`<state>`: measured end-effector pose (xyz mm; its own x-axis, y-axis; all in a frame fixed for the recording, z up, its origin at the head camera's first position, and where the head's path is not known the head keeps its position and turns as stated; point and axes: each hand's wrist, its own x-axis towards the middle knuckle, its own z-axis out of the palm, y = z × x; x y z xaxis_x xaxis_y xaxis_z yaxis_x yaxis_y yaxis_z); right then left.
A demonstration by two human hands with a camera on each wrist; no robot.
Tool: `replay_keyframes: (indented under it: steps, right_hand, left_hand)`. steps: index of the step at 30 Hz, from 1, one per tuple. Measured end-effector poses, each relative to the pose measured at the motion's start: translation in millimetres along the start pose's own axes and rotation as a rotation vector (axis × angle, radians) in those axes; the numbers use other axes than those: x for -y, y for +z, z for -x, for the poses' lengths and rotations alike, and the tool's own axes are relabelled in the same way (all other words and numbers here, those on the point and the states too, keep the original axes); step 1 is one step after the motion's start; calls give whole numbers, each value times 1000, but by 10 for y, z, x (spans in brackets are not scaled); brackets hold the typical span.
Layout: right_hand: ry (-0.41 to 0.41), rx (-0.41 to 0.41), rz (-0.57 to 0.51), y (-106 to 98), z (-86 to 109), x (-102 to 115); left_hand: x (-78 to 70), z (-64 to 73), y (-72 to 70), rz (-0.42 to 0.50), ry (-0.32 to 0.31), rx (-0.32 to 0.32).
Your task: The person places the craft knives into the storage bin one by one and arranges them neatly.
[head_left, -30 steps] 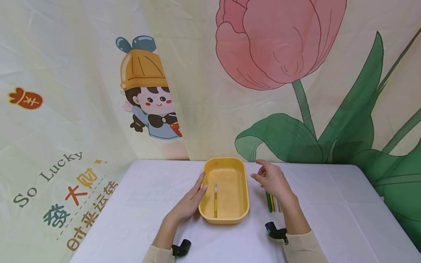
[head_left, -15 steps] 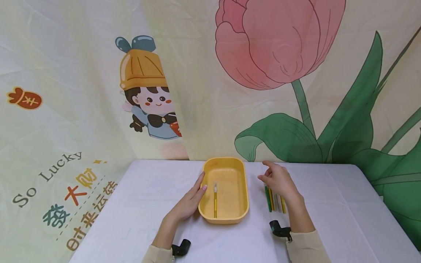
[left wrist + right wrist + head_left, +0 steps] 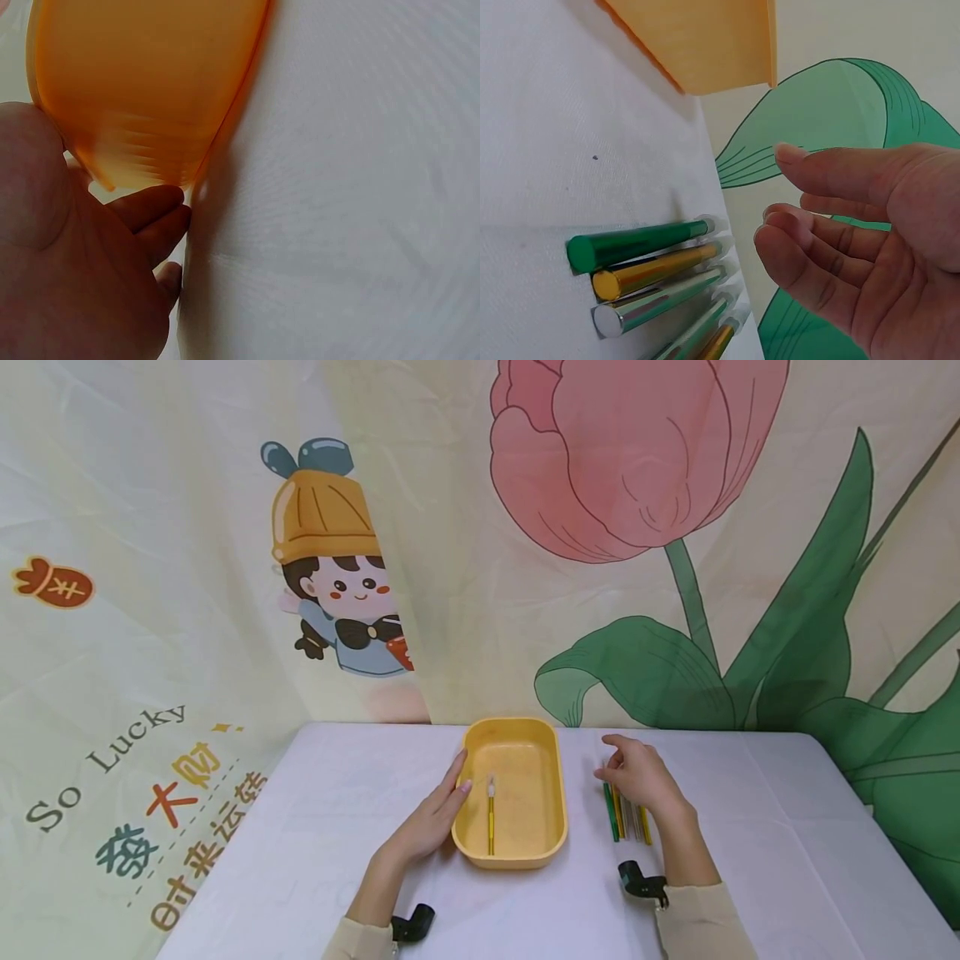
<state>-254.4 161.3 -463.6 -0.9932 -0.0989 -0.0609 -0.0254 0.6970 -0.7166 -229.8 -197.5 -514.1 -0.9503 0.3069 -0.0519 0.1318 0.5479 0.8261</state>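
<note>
A yellow rectangular tray [image 3: 528,863] stands on the white table. A slim gold pen-like stick [image 3: 491,825] with a pale tip lies inside it. My left hand [image 3: 426,827] rests against the tray's left side with fairly straight fingers, the thumb at the rim. In the left wrist view, fingertips [image 3: 161,221] touch the tray's outer wall [image 3: 150,82]. My right hand [image 3: 643,777] hovers over a row of metallic sticks, its fingers loosely bent and holding nothing. The right wrist view shows a green stick [image 3: 641,244], a gold stick [image 3: 656,271] and silver ones [image 3: 664,300], with clear ends.
The white tabletop [image 3: 780,843] extends to both sides of the tray. Behind it hangs a printed cloth [image 3: 465,568] with a tulip and a cartoon figure. Black wrist cameras, like the right one [image 3: 641,881], sit at both cuffs.
My right hand has moved right and slightly nearer, away from the tray and over the row of sticks. More of the sticks now show. The left hand and tray have stayed put.
</note>
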Motion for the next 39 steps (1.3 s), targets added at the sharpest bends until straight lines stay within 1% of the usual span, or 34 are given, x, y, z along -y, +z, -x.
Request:
replay_keyframes:
  steps: [12, 19, 22, 26, 28, 39]
  right_hand:
    - [8, 47, 27, 23, -16, -55]
    - [7, 58, 38, 62, -22, -98]
    - [4, 60, 49, 87, -28, -115]
    - [8, 64, 61, 118, -37, -130]
    - [13, 72, 65, 131, -37, -128]
    - [27, 87, 77, 157, -31, -114]
  left_hand:
    - [-10, -6, -3, -5, -2, -2]
    - [-10, -3, 4, -1, -7, -2]
    - [-10, -1, 5, 4, 14, -5]
    - [-14, 2, 6, 8, 17, -3]
    - [-15, 2, 6, 6, 4, 1]
    - [-21, 3, 4, 11, 13, 4]
